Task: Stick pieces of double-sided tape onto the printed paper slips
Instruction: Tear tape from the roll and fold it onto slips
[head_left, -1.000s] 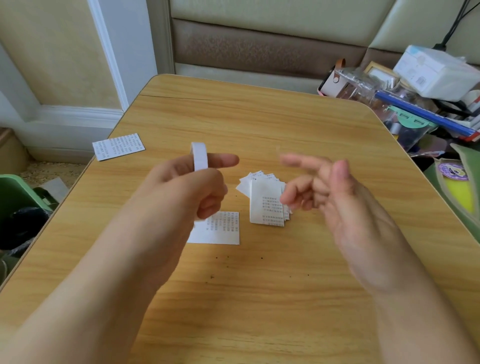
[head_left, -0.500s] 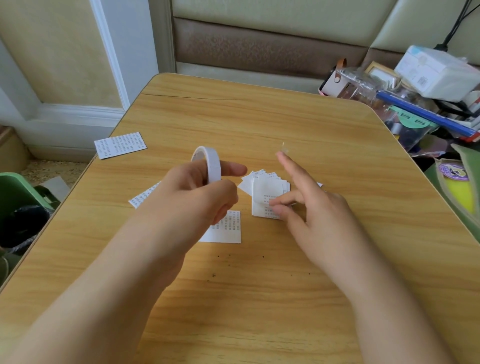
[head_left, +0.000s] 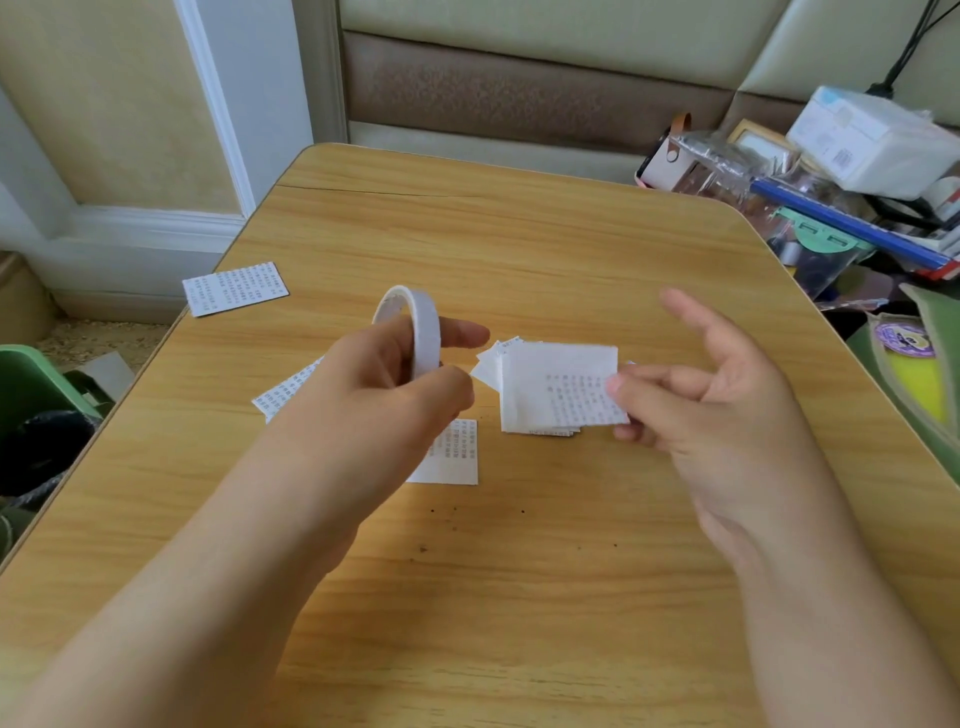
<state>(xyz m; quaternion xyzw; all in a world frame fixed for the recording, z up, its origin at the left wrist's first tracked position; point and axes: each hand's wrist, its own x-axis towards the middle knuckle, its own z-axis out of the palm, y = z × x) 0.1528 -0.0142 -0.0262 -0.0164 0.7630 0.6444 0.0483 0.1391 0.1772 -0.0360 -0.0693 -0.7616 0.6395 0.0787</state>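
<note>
My left hand (head_left: 387, 392) holds a white roll of double-sided tape (head_left: 418, 332) upright above the wooden table (head_left: 519, 249), fingers curled through and around it. My right hand (head_left: 711, 400) pinches a printed paper slip (head_left: 558, 387) by its right edge, lifted over a small stack of slips (head_left: 491, 361). The right index finger points up and away. One loose slip (head_left: 452, 457) lies flat under my left wrist, another slip (head_left: 283, 389) pokes out to the left of it, and a third slip (head_left: 236, 288) lies at the table's left edge.
A cluttered pile of boxes, plastic bags and a blue bar (head_left: 841, 218) stands off the table's right side. A green bin (head_left: 31, 384) sits on the floor at the left. A padded sofa back (head_left: 519, 83) runs behind the table.
My right hand came down to the stack, pinched the top slip and lifted it. My left hand turned the tape roll slightly and stayed in place.
</note>
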